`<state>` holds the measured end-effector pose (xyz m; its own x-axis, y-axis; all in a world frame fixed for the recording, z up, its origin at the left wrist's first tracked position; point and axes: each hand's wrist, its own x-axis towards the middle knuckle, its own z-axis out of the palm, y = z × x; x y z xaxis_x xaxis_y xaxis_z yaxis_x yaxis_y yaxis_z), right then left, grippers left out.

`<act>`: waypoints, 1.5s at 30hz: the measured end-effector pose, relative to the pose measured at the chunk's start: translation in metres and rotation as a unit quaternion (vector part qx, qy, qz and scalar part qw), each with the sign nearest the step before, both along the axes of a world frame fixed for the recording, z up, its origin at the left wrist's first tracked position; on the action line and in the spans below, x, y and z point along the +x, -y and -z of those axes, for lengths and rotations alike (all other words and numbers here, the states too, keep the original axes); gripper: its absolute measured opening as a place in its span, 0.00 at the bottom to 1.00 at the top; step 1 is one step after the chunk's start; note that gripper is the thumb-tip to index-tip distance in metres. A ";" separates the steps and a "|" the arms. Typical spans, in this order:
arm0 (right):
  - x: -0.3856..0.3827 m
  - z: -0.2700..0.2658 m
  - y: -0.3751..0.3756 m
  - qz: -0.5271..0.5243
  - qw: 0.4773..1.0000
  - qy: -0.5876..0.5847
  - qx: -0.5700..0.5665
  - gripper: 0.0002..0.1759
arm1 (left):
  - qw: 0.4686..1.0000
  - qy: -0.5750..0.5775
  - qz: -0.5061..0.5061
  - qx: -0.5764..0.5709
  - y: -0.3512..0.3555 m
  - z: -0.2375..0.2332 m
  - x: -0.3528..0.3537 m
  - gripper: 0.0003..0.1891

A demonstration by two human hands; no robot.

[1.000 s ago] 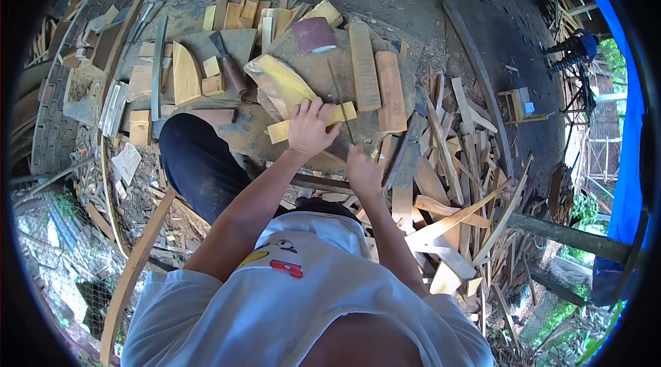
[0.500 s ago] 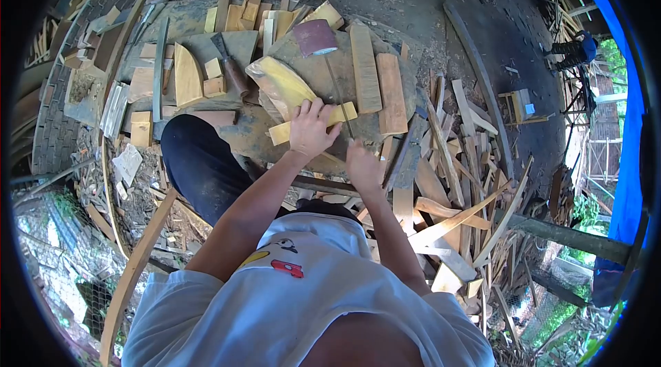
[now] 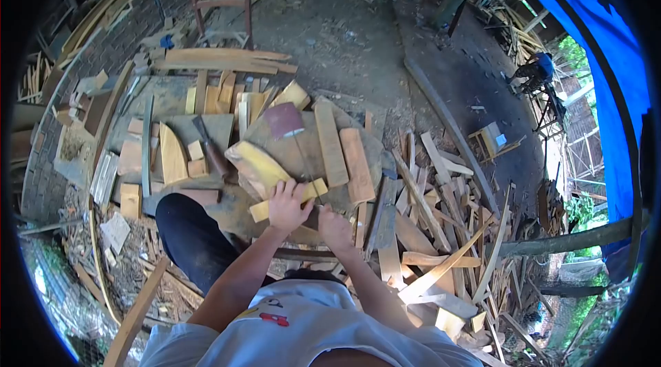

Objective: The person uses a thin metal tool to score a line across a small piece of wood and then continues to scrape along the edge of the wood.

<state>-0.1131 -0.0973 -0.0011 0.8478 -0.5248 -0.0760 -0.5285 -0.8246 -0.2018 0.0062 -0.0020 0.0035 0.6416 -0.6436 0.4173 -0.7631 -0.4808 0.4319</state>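
Observation:
My left hand (image 3: 288, 207) presses down on a yellow wooden strip (image 3: 262, 211), its fingers over the top. The strip lies crosswise on the work surface. In my closed right hand (image 3: 336, 227), just to the right and nearer my body, is the end of a long thin dark tool (image 3: 304, 153), seen almost edge-on. It runs forward across the strip's right end toward a maroon roll (image 3: 284, 120). A larger yellowish curved wood piece (image 3: 255, 162) lies just beyond my left hand.
Wood blocks, including a brown board (image 3: 357, 164) and a curved-edged piece (image 3: 173, 155), lie around, with a wooden-handled chisel (image 3: 213, 153). Offcuts (image 3: 441, 229) pile at right. A red-brown chair (image 3: 222, 2) stands ahead. Another person (image 3: 537, 71) is far right.
The view has tipped upward, showing more floor and the chair ahead. My right hand has come forward, closer to the strip. My left hand keeps its place on the strip.

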 end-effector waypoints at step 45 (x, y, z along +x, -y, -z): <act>0.006 0.012 0.004 0.020 0.995 0.076 0.053 0.15 | 0.999 0.038 0.001 0.028 0.000 0.005 -0.001 0.22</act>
<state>-0.1066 -0.1015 -0.0126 0.8329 -0.5534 -0.0054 -0.5164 -0.7737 -0.3671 0.0049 -0.0019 -0.0015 0.6080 -0.6683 0.4287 -0.7938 -0.5011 0.3446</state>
